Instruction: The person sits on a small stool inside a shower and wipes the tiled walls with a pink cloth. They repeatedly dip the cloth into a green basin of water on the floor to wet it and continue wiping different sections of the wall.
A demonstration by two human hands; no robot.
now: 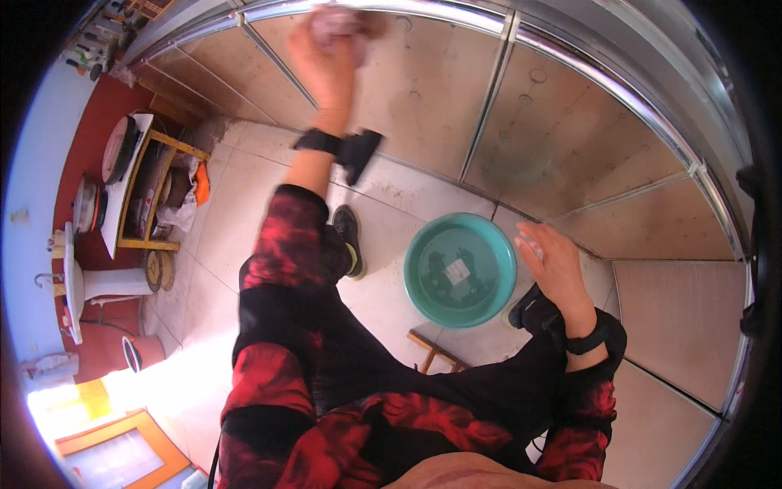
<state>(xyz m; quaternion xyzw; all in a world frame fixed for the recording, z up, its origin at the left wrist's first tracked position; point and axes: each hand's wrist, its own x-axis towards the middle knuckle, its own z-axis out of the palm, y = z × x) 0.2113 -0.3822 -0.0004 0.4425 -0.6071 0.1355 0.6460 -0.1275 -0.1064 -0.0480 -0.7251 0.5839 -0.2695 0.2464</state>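
My left hand point(322, 61) is raised to the tiled cabinet doors point(441, 73) at the top of the view. It grips a crumpled pinkish cloth point(338, 23), blurred, against or close to the metal trim; contact is hard to tell. My right hand point(553, 260) holds nothing, its fingers somewhat apart, with the forearm over my right knee. Just left of it on the floor stands a green plastic basin point(415, 296) with water in it. A pale label point(457, 272) shows at the bottom of the basin.
Part of a wooden stool point(437, 351) shows below the basin, between my legs. At left are a yellow-framed table point(153, 244) with pans and bags, a pedestal washbasin point(74, 281) and a red bucket point(146, 353). Metal trim point(617, 91) edges the cabinet along the top right.
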